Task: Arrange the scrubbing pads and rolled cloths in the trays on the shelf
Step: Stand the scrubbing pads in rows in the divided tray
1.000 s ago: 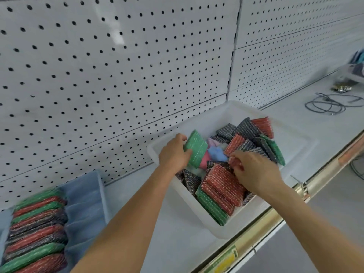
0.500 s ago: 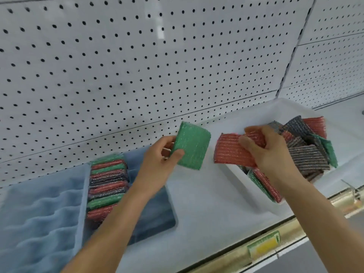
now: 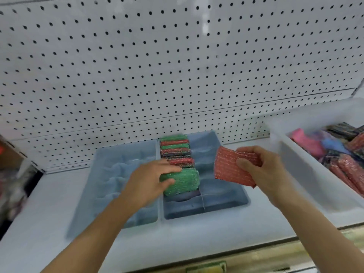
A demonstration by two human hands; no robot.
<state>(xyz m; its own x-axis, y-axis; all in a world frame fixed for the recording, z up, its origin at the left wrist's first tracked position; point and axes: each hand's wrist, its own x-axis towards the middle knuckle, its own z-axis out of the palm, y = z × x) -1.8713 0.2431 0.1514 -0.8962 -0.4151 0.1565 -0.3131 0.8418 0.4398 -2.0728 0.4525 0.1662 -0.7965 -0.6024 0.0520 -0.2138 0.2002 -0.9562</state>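
Note:
My left hand (image 3: 151, 179) grips a green scrubbing pad (image 3: 182, 181) and holds it low over the left column of the right blue tray (image 3: 222, 201), at the near end of a row of upright pads (image 3: 176, 152) in green, red and dark colours. Held in my right hand (image 3: 264, 170), a red scrubbing pad (image 3: 230, 170) hovers above the right column of that tray. An empty blue tray (image 3: 118, 174) lies beside it on the left. The white bin (image 3: 307, 174) at the right holds loose pads (image 3: 346, 168) and pink and blue rolled cloths (image 3: 307, 142).
A white pegboard wall (image 3: 177, 66) rises behind the white shelf (image 3: 49, 213). The shelf's front edge carries a gold rail with a yellow-green label (image 3: 206, 268). Dark blurred items (image 3: 11, 174) sit at the far left.
The view has swung left from the white bin to the blue trays. My left hand has lowered the green pad into the tray row; my right hand has carried the red pad over the tray.

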